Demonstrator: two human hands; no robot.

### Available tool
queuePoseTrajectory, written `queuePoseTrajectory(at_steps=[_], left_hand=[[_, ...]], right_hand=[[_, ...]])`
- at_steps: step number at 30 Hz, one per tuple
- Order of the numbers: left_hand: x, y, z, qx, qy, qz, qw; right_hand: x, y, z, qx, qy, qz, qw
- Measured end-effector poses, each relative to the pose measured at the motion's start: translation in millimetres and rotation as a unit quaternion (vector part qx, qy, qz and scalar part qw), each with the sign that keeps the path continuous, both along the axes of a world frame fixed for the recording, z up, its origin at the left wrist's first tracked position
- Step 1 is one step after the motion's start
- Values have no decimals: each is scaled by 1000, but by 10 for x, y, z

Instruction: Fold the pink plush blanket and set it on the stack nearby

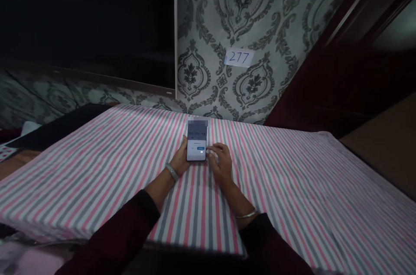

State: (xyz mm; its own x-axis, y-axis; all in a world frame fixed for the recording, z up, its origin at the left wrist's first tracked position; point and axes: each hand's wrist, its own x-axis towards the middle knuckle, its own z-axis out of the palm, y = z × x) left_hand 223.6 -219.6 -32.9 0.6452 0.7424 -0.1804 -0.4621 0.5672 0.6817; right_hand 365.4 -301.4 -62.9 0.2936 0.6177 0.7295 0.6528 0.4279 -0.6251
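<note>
A smartphone [196, 143] with a lit screen stands nearly upright over the striped cloth. Its screen has a timer-like row of digits on a dark upper part and a white panel with a blue button below. My left hand [180, 157] grips the phone along its left edge, fingers mostly hidden behind it. My right hand [222, 161] is at the phone's lower right edge, fingers bent and partly apart, fingertips close to the screen. Whether they touch it I cannot tell. Nothing shows between the right fingers.
A pink, grey and white striped cloth [286, 171] covers the table. Behind it, a large dark television [87, 24] hangs at the left. A paper marked 277 [239, 57] is on the patterned wall [221, 80]. Dark red wooden panelling [338, 63] slants at the right.
</note>
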Motion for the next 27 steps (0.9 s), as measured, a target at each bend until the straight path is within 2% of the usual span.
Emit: queuePoseTrajectory(at_steps=[5, 13, 22, 27], left_hand=[[5, 0, 10, 4, -7, -4, 1000], [-15, 25, -18, -1, -21, 4, 1000], [-2, 0, 34, -11, -5, 29, 1000], [13, 44, -24, -9, -35, 42, 998]], right_hand=[[25, -18, -8, 12, -102, -42, 994], [20, -38, 9, -2, -185, -58, 981], [16, -38, 22, 15, -180, -49, 982], [6, -52, 24, 1, -179, -63, 982]])
